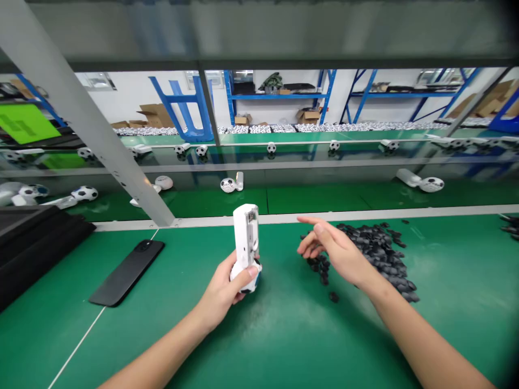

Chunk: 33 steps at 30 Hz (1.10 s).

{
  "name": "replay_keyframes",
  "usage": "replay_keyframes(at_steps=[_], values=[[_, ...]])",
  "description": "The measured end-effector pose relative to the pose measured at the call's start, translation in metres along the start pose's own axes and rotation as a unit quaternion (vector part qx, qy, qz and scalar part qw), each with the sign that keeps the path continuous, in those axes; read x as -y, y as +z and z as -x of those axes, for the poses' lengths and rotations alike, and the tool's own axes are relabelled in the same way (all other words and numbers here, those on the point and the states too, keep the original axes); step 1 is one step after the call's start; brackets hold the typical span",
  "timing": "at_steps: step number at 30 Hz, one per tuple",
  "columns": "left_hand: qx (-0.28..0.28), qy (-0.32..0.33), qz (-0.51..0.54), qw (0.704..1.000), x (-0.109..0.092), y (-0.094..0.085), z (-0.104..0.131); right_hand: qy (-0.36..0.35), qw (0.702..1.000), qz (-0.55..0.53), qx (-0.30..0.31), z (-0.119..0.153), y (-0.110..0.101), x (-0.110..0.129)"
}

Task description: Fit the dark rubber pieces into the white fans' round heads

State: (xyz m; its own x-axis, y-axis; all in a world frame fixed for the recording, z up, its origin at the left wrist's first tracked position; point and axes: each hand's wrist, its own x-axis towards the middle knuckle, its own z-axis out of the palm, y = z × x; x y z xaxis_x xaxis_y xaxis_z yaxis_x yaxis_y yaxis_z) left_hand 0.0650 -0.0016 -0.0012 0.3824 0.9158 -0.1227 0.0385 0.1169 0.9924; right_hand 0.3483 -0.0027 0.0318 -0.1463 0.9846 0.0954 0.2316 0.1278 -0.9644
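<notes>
My left hand (229,281) is closed round a white device with a football-patterned round end (245,237). The device stands upright, its long white body pointing up and an open slot with inner parts showing on its right side. My thumb presses on the round end. My right hand (334,246) hovers at the left edge of a pile of small black pieces (385,259). Its index finger is stretched out to the left, the other fingers are loosely bent, and no piece shows in them. One loose black piece (333,297) lies just below.
A black phone (127,273) lies on the green bench (284,346) at left, beside a stack of black trays (36,243). Beyond the metal rail (284,218), a green conveyor (324,197) carries similar football devices (421,181). A slanted metal post (93,119) rises at left.
</notes>
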Motion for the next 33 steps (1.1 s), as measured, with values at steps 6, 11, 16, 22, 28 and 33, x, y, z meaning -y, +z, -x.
replay_keyframes(at_steps=[6,11,16,22,28,33], values=[[-0.145,0.078,-0.174,0.971,0.007,-0.038,-0.069,-0.019,0.943,0.329,-0.051,-0.014,-0.045,-0.030],[-0.268,0.064,-0.355,0.893,-0.014,-0.092,-0.139,-0.028,0.936,0.351,-0.022,-0.017,-0.047,-0.040],[-0.290,0.019,-0.481,0.827,-0.021,-0.110,-0.183,0.022,0.950,0.309,0.036,-0.009,-0.050,-0.022],[-0.289,0.064,-0.533,0.793,-0.001,-0.107,-0.177,0.229,0.924,0.229,0.202,0.013,-0.047,0.001],[-0.261,0.222,-0.508,0.791,0.006,-0.086,-0.137,0.239,0.896,0.294,0.232,0.032,-0.025,0.009],[-0.154,0.314,-0.471,0.810,0.002,-0.042,-0.084,0.107,0.890,0.383,0.224,0.037,0.005,0.008]])
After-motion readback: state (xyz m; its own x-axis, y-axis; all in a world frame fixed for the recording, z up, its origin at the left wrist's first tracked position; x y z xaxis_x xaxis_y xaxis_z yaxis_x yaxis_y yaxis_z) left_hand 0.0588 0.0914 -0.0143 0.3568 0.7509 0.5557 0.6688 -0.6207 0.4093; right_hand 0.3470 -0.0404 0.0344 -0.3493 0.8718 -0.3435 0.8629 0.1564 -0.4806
